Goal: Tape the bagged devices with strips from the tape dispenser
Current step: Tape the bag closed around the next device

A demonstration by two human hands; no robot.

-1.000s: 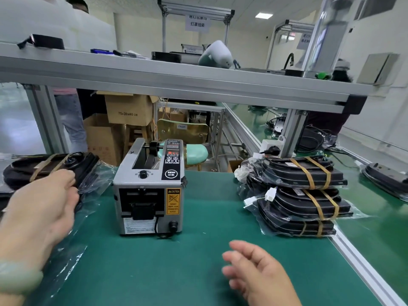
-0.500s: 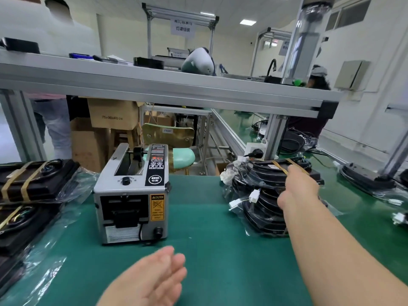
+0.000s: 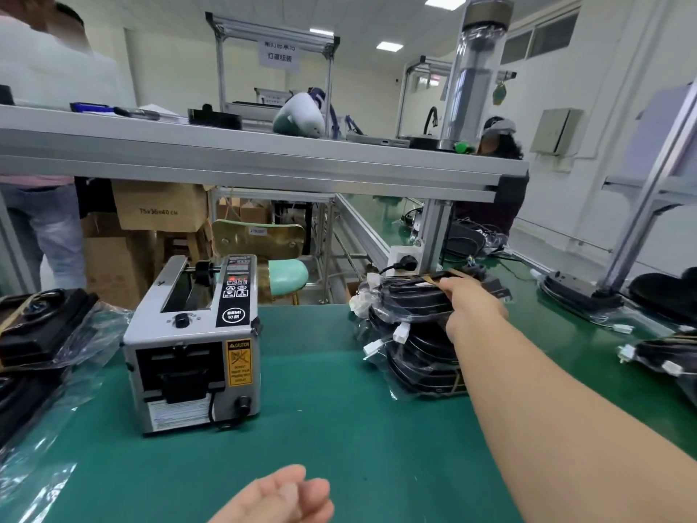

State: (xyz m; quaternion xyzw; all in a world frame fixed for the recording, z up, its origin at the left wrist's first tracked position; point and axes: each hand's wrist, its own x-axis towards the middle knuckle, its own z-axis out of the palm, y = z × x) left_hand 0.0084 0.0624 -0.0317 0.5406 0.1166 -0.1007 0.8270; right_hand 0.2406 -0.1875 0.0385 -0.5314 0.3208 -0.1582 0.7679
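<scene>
Now the right grip (image 3: pixel 471 309) is out at the stack of bagged devices (image 3: pixel 422 356) on the right of the green surface (image 3: pixel 339 409), thumb over the top bagged device (image 3: pixel 407 292), pinching its edge. Left grip (image 3: pixel 286 496) hangs loose at low centre, holding nothing. Tape dispenser (image 3: pixel 196 345) sits well left of the stack. Risk: slick bag slips from the pinch, or white connectors (image 3: pixel 400 331) snag and topple the stack.
</scene>
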